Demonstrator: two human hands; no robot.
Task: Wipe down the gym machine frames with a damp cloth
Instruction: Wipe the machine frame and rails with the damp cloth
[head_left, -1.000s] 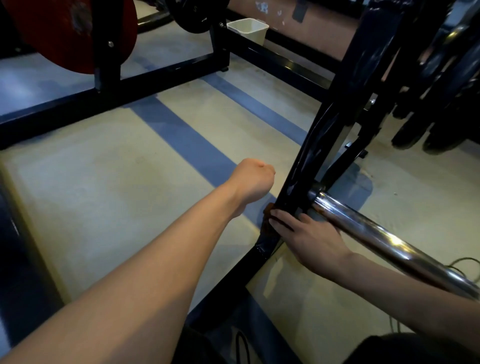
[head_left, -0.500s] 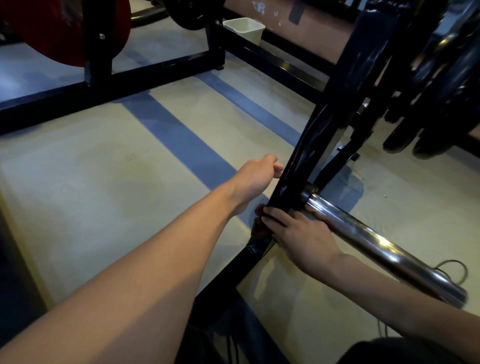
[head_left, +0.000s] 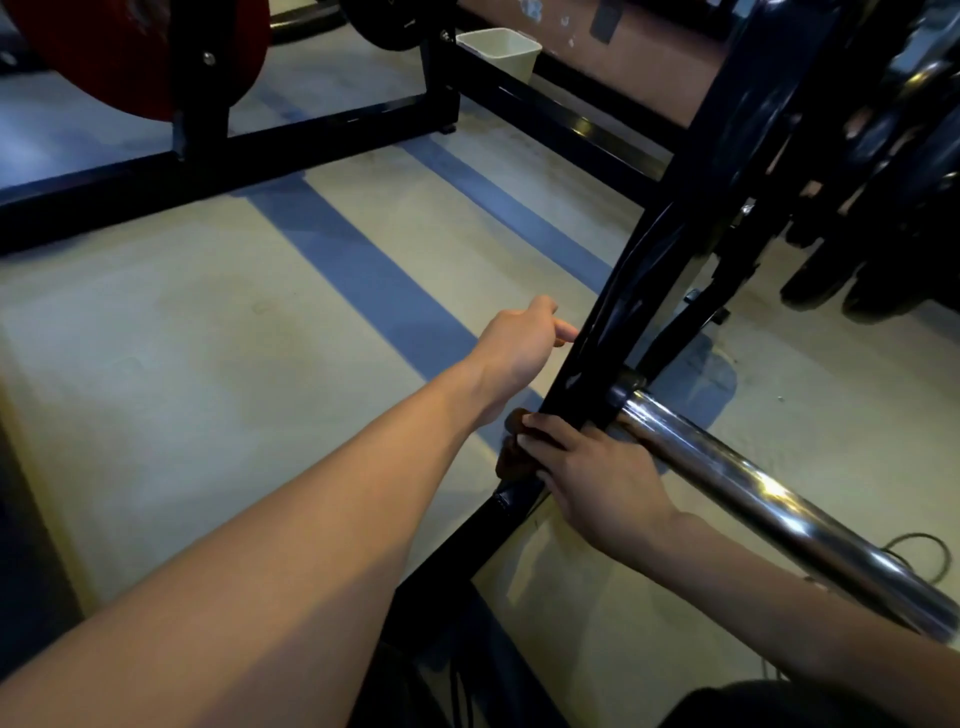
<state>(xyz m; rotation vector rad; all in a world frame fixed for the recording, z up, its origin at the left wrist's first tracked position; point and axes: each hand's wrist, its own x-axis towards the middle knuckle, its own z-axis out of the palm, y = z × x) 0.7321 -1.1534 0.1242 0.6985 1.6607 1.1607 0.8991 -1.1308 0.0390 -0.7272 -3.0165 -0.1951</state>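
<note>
Pressing against the left face of the slanted black frame (head_left: 613, 332), a brown cloth (head_left: 511, 457) is held low on the post, just below the joint where the chrome bar (head_left: 769, 499) is attached. The cloth is largely hidden; only a dark brown fold is seen under the fingertips. It is held there by the right hand (head_left: 587, 473), whose fingers are curled over the post's edge and onto the cloth, the back of the hand being turned up and lying just beside the bar's inner end. The left hand (head_left: 517, 345) is held higher up, just beside the same post, with fingers loosely bent and the thumb pointed at the frame; nothing is gripped by it, and whether the thumb touches the metal cannot be told. Both forearms are bare. Beyond, a pale floor (head_left: 208, 364) crossed by blue stripes is seen, with a red plate (head_left: 140, 47) on another black frame at upper left, a white bin (head_left: 501, 49) behind it, and dark plates (head_left: 883, 197) racked at right.
</note>
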